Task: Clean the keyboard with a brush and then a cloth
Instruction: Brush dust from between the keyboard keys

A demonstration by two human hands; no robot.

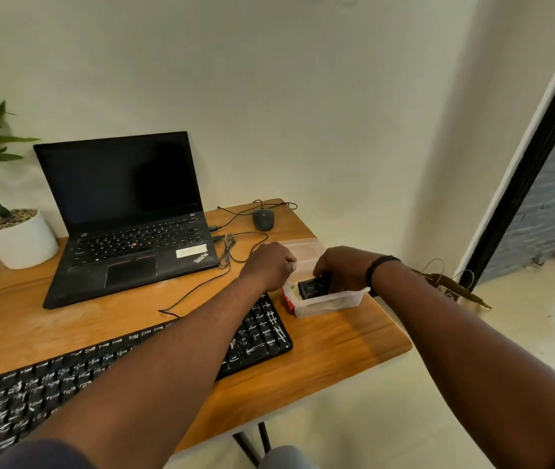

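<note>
Reaching for the cleaning tool in the clear plastic box point(333, 301)

The left hand point(269, 265) grips the box rim to steady it; the right hand point(343, 269) curls around a black object point(313, 287) inside, beside the black keyboard point(100, 367).

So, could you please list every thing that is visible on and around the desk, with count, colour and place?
wooden desk: one, orange-brown, under everything.
black external keyboard: one, white-smeared keys, desk front, partly under left forearm.
black open laptop: one, screen dark, desk rear.
dark grey corded mouse: one, right of laptop.
thin black cables: several, between laptop and mouse.
clear plastic box: one, right desk edge.
black object: one, inside box; unclear what.
green plant in white pot: one, rear left.
brown paper bag: one, floor right.
left hand: on box rim.
right hand: black wristband, gripping black object.
</note>
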